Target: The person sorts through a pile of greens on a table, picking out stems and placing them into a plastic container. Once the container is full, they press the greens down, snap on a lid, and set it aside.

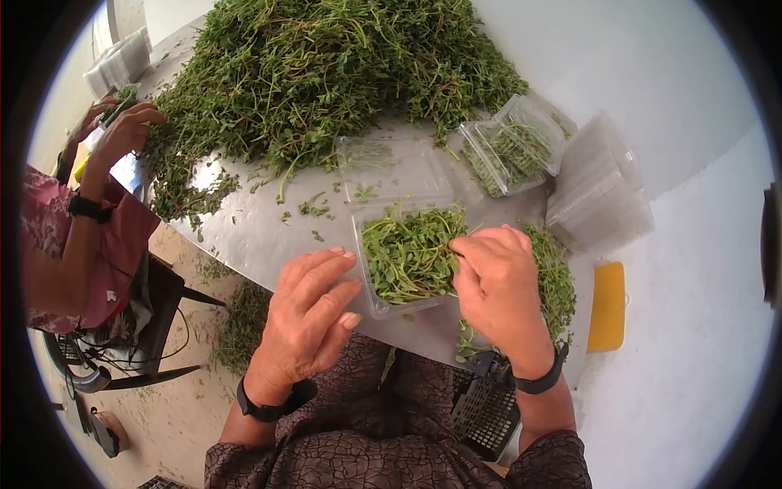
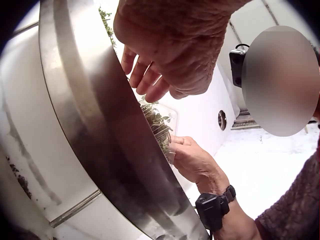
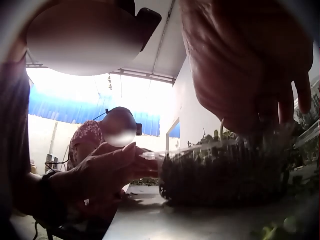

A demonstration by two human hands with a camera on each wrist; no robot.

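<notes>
In the head view, a clear plastic clamshell box (image 1: 381, 308) filled with leafy green sprigs (image 1: 411, 253) lies at the table's near edge, its clear lid (image 1: 423, 175) folded back behind it. My right hand (image 1: 503, 285) is at the box's right side, thumb and forefinger pinching sprigs there. To the left of the box is my left hand (image 1: 305, 318), fingers loosely bent and apart, holding nothing. From the right wrist view, the right hand (image 3: 250, 65) reaches down over the filled box (image 3: 220, 175).
A big heap of greens (image 1: 326, 73) covers the back of the metal table (image 1: 252, 236). At right stand a filled box (image 1: 513, 151) and stacked clear boxes (image 1: 599, 187); more greens (image 1: 554, 285) lie beside my right hand. Another person's hand (image 1: 126, 134) works at left.
</notes>
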